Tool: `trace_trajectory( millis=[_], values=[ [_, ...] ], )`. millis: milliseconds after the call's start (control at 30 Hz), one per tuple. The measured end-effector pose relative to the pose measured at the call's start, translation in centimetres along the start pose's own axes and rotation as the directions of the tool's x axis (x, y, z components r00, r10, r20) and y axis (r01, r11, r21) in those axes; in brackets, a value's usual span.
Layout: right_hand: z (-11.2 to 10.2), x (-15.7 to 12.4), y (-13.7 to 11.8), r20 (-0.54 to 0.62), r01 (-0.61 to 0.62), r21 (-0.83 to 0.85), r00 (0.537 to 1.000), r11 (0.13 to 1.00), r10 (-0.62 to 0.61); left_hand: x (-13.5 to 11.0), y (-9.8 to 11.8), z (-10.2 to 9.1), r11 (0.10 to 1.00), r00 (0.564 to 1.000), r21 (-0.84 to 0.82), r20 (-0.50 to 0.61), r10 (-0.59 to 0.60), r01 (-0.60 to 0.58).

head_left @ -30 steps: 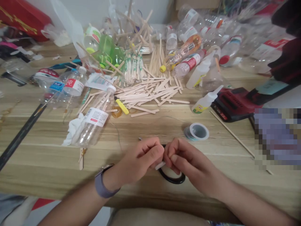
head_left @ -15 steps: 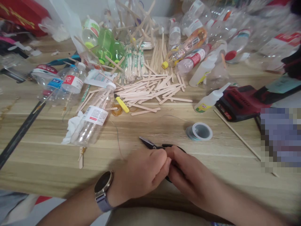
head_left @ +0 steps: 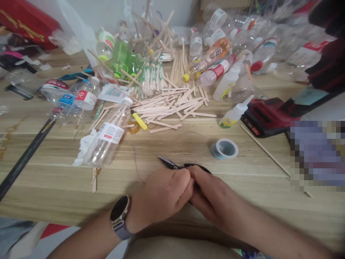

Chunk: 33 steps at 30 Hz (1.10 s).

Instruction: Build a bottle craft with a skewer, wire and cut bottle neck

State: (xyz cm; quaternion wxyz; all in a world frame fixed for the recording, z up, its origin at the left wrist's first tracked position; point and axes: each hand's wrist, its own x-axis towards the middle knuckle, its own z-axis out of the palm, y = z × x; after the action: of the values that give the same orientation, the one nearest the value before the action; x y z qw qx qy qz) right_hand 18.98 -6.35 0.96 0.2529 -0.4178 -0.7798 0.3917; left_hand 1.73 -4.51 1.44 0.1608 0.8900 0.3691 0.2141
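Currently left hand (head_left: 161,196) and right hand (head_left: 212,201) curl shut, fingertips meeting, near centre of table (head_left: 54,187), over scissors (head_left: 169,163); anything pinched is hidden. Scissors likely light, stiff, sharp-tipped; grab black handle loops.

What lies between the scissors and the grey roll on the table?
Nothing: in the head view, only bare table separates the scissors from the grey roll.

The left hand (head_left: 161,196) and right hand (head_left: 212,199) meet knuckle to knuckle at the tabletop's (head_left: 54,180) near edge, fingers (head_left: 185,187) curled in over the handles of black scissors (head_left: 172,164). What they grip is hidden. A tape roll (head_left: 224,148) lies near, a bottle (head_left: 107,138) to the left, and sticks (head_left: 172,108) beyond.
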Motion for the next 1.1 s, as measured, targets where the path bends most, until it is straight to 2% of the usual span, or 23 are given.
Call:
trace_trajectory(
  millis=[100,167,200,267,367,433,500,600,667,800,967,1100],
  values=[
    [0.3,0.1,0.2,-0.037,-0.002,0.009,0.999,1.000,0.002,0.1,-0.2,-0.1,0.989,0.995,-0.127,0.060,-0.074,0.081],
    [0.2,0.3,0.2,-0.061,-0.039,0.098,0.997,0.994,0.045,0.3,-0.5,-0.3,0.925,0.973,-0.307,0.116,-0.198,0.224],
    [0.0,0.5,0.2,-0.080,-0.066,0.183,0.993,0.981,0.082,0.5,-0.8,-0.4,0.850,0.951,-0.427,0.150,-0.270,0.309],
    [-0.5,0.8,0.1,-0.154,-0.106,0.381,0.972,0.918,0.177,0.7,-1.2,-0.4,0.602,0.895,-0.672,0.236,-0.379,0.432],
    [-1.3,1.3,0.3,-0.299,-0.119,0.512,0.904,0.851,0.306,1.1,-1.7,-0.4,0.188,0.846,-0.874,0.348,-0.404,0.449],
    [-1.5,1.4,0.6,-0.322,-0.161,0.469,0.884,0.868,0.338,1.2,-1.8,-0.4,0.026,0.841,-0.907,0.379,-0.385,0.421],
    [-1.2,1.3,0.8,-0.303,-0.178,0.393,0.901,0.902,0.310,1.3,-1.8,-0.3,-0.049,0.848,-0.919,0.380,-0.369,0.390],
    [-0.5,1.2,0.8,-0.263,-0.132,0.338,0.937,0.932,0.228,1.2,-1.7,-0.2,-0.082,0.864,-0.932,0.357,-0.355,0.352],
    [-0.1,1.2,0.6,-0.212,-0.136,0.366,0.951,0.921,0.225,1.1,-1.6,-0.1,-0.071,0.873,-0.939,0.339,-0.351,0.336],
    [0.2,1.4,0.3,-0.134,-0.195,0.435,0.951,0.879,0.277,0.9,-1.6,0.1,0.010,0.895,-0.947,0.300,-0.329,0.322],
    [0.2,1.4,0.1,-0.096,-0.220,0.521,0.945,0.825,0.313,0.7,-1.5,0.4,-0.020,0.929,-0.962,0.269,-0.254,0.273],
    [0.2,1.4,0.1,-0.103,-0.215,0.494,0.947,0.842,0.303,0.5,-1.6,0.5,0.032,0.944,-0.966,0.242,-0.226,0.255]
  ],
)
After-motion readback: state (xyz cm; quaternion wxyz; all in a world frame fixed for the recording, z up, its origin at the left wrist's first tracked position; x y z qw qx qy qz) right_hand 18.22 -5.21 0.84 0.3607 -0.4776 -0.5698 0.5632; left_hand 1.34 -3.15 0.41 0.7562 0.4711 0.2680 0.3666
